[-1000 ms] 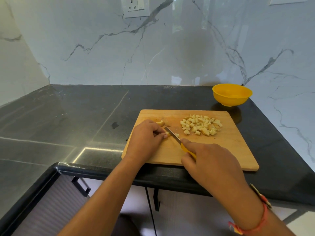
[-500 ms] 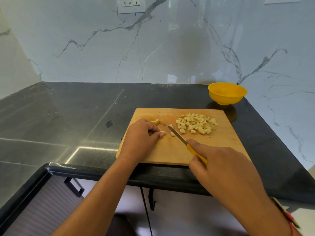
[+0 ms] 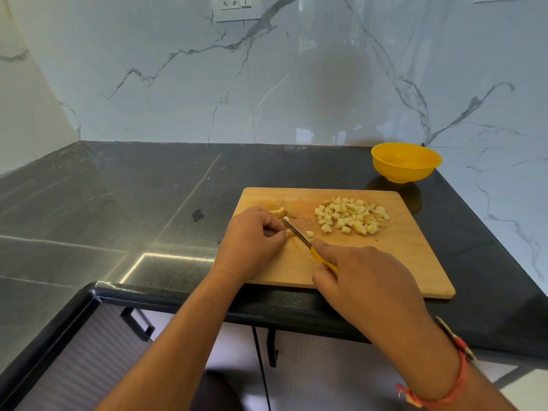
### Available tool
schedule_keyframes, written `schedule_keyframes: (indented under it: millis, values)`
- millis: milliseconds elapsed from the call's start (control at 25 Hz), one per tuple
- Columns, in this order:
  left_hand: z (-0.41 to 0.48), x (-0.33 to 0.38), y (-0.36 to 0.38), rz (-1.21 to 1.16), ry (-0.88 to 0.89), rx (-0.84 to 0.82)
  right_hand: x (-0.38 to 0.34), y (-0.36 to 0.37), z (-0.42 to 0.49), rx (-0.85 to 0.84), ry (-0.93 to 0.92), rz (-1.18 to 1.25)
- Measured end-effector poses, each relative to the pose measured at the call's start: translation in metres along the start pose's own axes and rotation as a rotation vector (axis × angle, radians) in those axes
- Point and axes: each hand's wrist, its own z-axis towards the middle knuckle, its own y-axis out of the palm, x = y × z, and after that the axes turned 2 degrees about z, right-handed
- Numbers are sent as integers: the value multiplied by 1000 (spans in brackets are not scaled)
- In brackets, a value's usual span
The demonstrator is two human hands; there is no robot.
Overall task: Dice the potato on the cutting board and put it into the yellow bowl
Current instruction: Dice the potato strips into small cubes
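The left hand (image 3: pixel 252 241) is curled at the near-left of the wooden cutting board (image 3: pixel 415 262), its fingertips pinching the last small strip of potato (image 3: pixel 289 232) down on the wood. Most of that strip is hidden under the fingers. The right hand (image 3: pixel 364 280) is wrapped round the yellow handle of a small knife (image 3: pixel 297 234), forefinger stretched along the top. The blade angles far-left and lies right against the left fingertips.

Half a second ago the blade stood a little clear to the right of those fingertips; now it is back against them. A freshly cut cube (image 3: pixel 309 234) lies just right of the steel, apart from the main heap of diced potato (image 3: pixel 351 216) on the far-right part of the board. A curved end piece (image 3: pixel 278 212) sits just beyond the left hand's knuckles (uncut, as far as I can tell).

So the dicing looks nearly finished: only the pinched scrap and that end piece seem left. The yellow bowl (image 3: pixel 397 173) stands on the black counter (image 3: pixel 148 203) beyond the board's far-right corner, with no potato visible in it, so the transfer has not begun. With so little potato left to hold, the fingertips sit very close to the edge.
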Motion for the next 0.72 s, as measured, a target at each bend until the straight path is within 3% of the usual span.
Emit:
schedule_keyframes:
  millis: [280, 600, 720]
  values:
    - [0, 1, 0, 29, -21, 15, 12, -12, -21, -43, -5, -43]
    - [-2, 4, 2, 52, -12, 44, 8, -16, -25, 79, 27, 12]
    - [-2, 3, 1, 19, -5, 19, -1, -7, -13, 52, 10, 25]
